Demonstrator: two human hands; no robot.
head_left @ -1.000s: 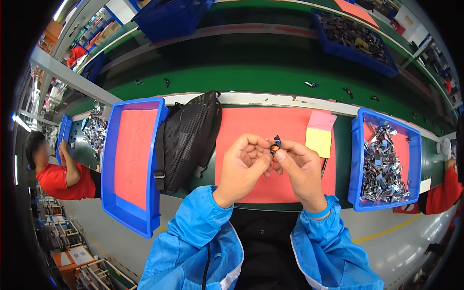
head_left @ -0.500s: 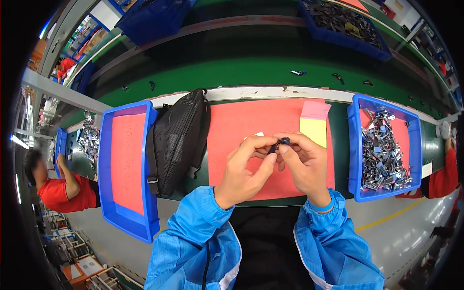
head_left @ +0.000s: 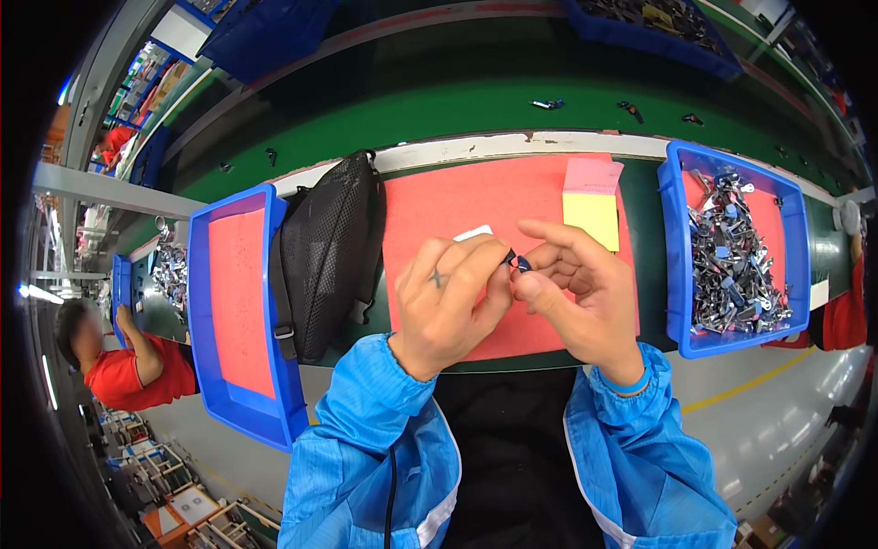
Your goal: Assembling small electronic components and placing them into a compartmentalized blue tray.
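Observation:
Above the red mat (head_left: 439,206), both of my hands meet at a small dark part (head_left: 522,263), bluish black. My left hand (head_left: 448,297), its back turned up, pinches one end of it between thumb and fingers. From the other side, my right hand (head_left: 590,297) grips it with the thumb against curled fingers, while its index finger is lifted. The fingers cover much of the part, so its exact kind does not show. Just behind my left hand a small white object (head_left: 474,232) lies partly hidden on the mat.
A blue tray (head_left: 675,247) of small metal parts (head_left: 732,261) stands right. On the left are a black mesh bag (head_left: 329,247) and a red-lined blue tray (head_left: 285,403). Yellow (head_left: 590,218) and pink notes (head_left: 593,176) lie behind; loose parts (head_left: 547,104) rest on the green belt (head_left: 412,114).
My left hand has rolled over so its back faces up. My right index finger has lifted off the small dark part. More of the white object shows, and the view has shifted slightly.

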